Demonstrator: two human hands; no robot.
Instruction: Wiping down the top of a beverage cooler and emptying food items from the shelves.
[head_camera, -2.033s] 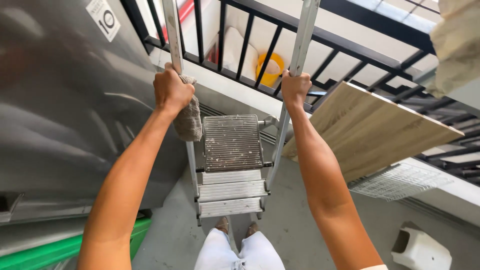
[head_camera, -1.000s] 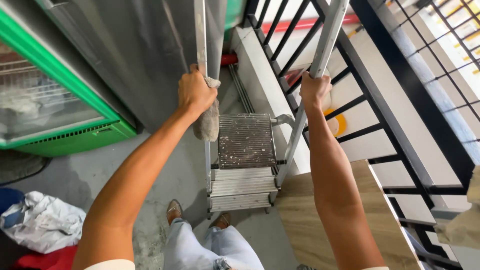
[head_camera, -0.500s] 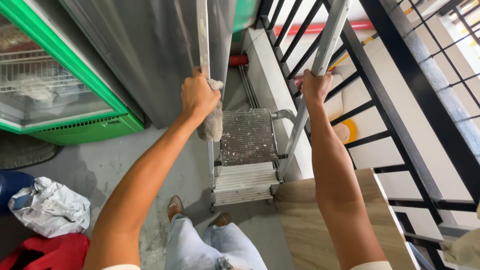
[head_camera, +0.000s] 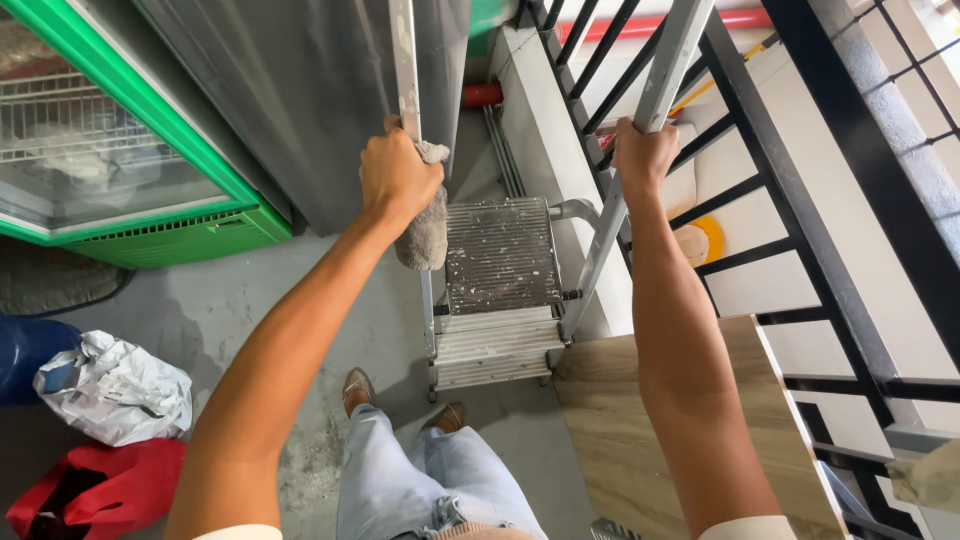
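We saw jeans (head_camera: 420, 480), shoes (head_camera: 356, 388) on grey floor (head_camera: 250, 310) nearest. Left hand (head_camera: 397, 176) wrapped tight round left ladder (head_camera: 500, 290) rail, grey rag (head_camera: 425, 220) pinched against it, hanging below fist. Right hand (head_camera: 643, 155) clenched on right rail. Ladder stood ahead, beside black railing (head_camera: 800, 180). Wood board (head_camera: 640, 430) lay right. Green fridge (head_camera: 130, 170) stood far left.
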